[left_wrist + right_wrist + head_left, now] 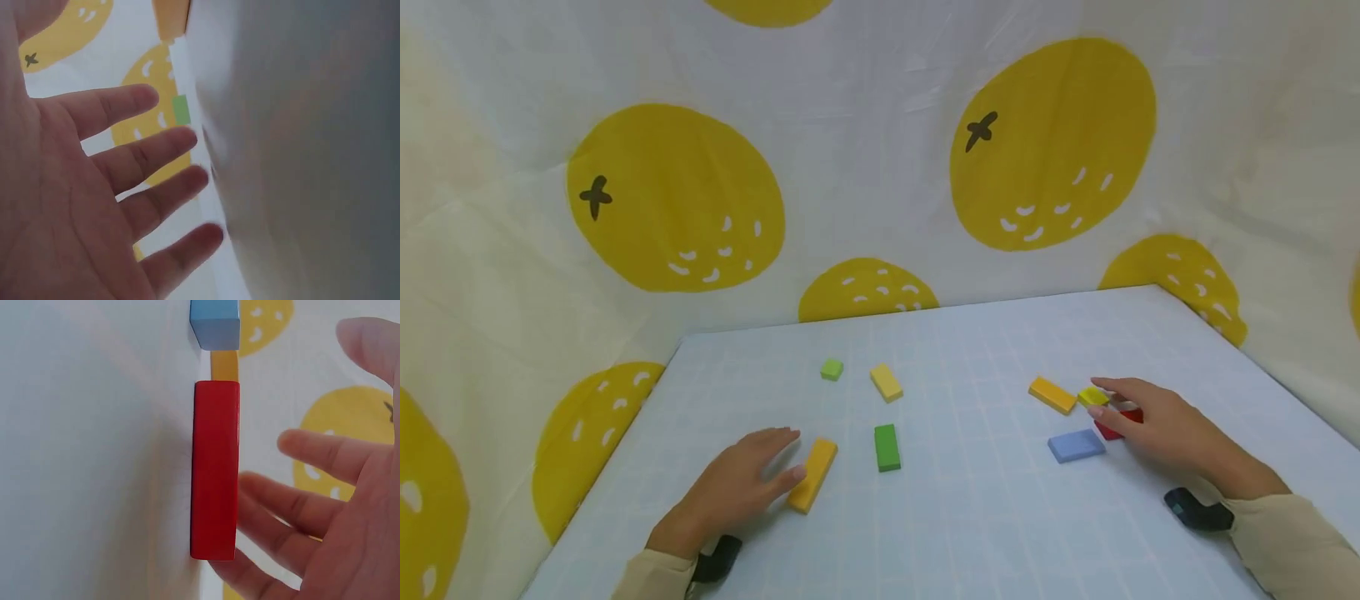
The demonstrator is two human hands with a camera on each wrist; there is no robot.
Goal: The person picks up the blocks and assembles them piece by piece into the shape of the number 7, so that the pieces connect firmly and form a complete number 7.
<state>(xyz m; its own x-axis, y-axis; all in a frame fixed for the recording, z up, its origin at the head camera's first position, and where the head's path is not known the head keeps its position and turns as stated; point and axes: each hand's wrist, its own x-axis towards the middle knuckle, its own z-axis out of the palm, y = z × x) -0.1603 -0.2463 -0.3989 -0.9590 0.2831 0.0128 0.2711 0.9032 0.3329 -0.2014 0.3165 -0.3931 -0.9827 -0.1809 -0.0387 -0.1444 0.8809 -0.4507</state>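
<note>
My left hand [733,483] hovers beside a long orange block [818,468], its thumb tip overlapping the block's edge in the head view. In the left wrist view its fingers [147,156] are spread and hold nothing. My right hand [1176,429] is over a red block [215,469], partly hiding it in the head view. The right wrist view has that hand's fingers [300,506] extended behind the red block; whether they touch it I cannot tell. Around it lie a blue block [1077,446], a small yellow block [1092,396] and another orange block [1052,395].
Between the hands lies a green block [887,448]. Farther back are a light green cube-like block [831,369] and a pale yellow block [887,382]. The pale gridded tabletop [970,500] meets a curtain [865,167] printed with yellow fruit at the back and sides.
</note>
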